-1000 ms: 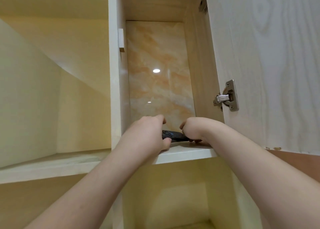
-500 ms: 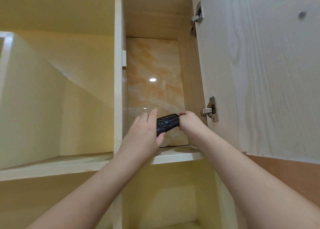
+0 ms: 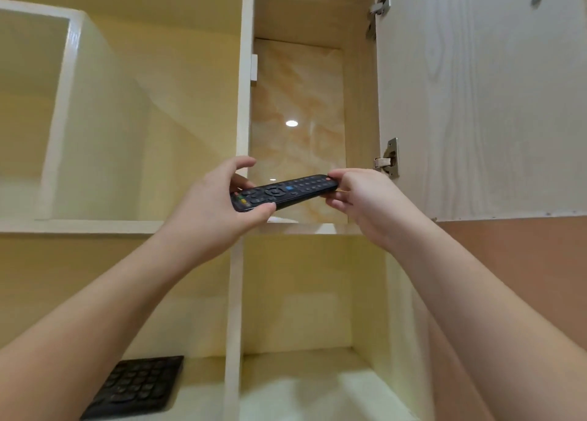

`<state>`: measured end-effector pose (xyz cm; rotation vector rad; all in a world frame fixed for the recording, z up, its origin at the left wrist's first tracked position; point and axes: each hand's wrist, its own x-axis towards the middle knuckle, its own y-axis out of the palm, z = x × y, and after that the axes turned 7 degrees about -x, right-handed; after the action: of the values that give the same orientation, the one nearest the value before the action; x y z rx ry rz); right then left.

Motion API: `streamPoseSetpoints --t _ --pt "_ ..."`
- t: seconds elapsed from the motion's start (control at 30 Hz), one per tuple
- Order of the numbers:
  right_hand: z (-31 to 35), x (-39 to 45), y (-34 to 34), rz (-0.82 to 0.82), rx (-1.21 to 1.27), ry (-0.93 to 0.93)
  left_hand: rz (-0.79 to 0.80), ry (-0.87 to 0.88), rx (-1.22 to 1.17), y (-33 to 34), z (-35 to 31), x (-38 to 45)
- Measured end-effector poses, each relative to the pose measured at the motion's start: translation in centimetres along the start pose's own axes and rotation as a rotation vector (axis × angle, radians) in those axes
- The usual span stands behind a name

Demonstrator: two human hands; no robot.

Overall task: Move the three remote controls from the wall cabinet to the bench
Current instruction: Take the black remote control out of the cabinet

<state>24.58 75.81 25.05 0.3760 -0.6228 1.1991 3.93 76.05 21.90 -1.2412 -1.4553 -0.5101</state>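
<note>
a black remote control (image 3: 283, 191) is being held in the air just in front of the upper shelf (image 3: 305, 228), clamped endwise by left hand (image 3: 219, 203) and right hand (image 3: 365, 198); it is best being kept level while lowered to the surface.

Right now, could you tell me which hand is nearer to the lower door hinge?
Right. The right hand is just below-left of the lower door hinge; the left hand is across the remote.

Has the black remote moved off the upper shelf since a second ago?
Yes. The black remote lay on the upper shelf then; now it is lifted above the shelf edge and drawn out toward the camera, held by the left hand and right hand.
</note>
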Motion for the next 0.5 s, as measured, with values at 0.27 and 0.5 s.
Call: streamPoseSetpoints --t 0.27,0.5 --pt "-1.5 -6.0 -0.1 0.019 0.179 0.091 0.145 -0.044 -0.074 -1.6 1.3 -3.4" --pt "-3.7 -11.2 -0.4 0.084 0.341 0.237 0.253 -0.081 -0.005 -3.1 3.1 -7.2"
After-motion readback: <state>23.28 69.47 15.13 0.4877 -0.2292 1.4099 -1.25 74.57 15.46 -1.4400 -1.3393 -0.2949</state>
